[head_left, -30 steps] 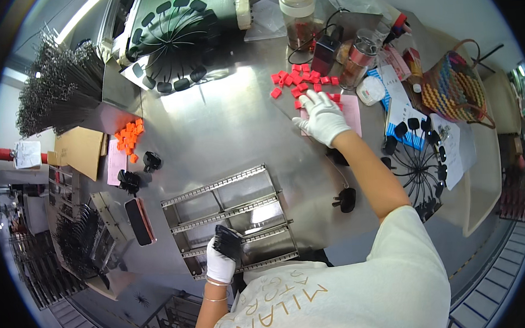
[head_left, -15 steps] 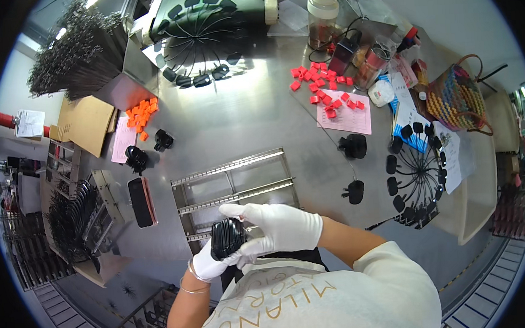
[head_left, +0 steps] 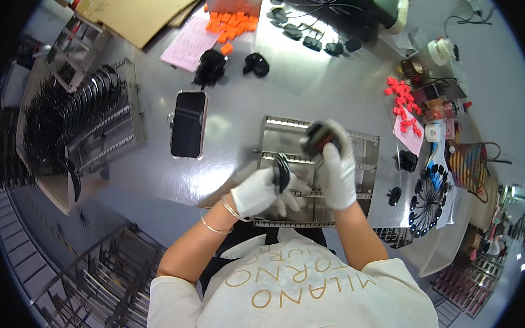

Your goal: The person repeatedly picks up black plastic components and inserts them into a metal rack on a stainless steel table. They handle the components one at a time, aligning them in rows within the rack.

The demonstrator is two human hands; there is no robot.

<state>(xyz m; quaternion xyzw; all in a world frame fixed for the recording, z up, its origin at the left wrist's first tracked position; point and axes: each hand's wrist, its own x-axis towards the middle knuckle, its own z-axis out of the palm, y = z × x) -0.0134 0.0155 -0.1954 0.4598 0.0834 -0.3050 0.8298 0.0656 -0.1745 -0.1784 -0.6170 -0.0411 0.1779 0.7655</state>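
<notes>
My left hand (head_left: 257, 191), in a white glove, holds a thin stack of black flat pieces (head_left: 282, 172) on edge over the near part of a slotted metal frame (head_left: 363, 136). Some of its fingers are spread below the stack. Farther up and to the right, my gloved right hand (head_left: 339, 175) grips a thicker bundle of black pieces (head_left: 316, 138), smeared by motion, with a touch of orange-red on it. The two stacks are apart. Beneath both hands the frame lies flat on the metal table (head_left: 156, 175), partly covered by them.
Left of the frame lies a phone (head_left: 189, 124). Beyond it are black bundles (head_left: 210, 67), orange clips (head_left: 231, 25) and a pink sheet (head_left: 189, 42). Red clips (head_left: 404, 97) and a fan of black-tipped wires (head_left: 429, 200) are at right. A rack of black rods (head_left: 95, 92) stands at left.
The single black stack held between both hands is now two separate portions, one in each hand. My right hand has moved away from the left, and the head view has swung leftward.
</notes>
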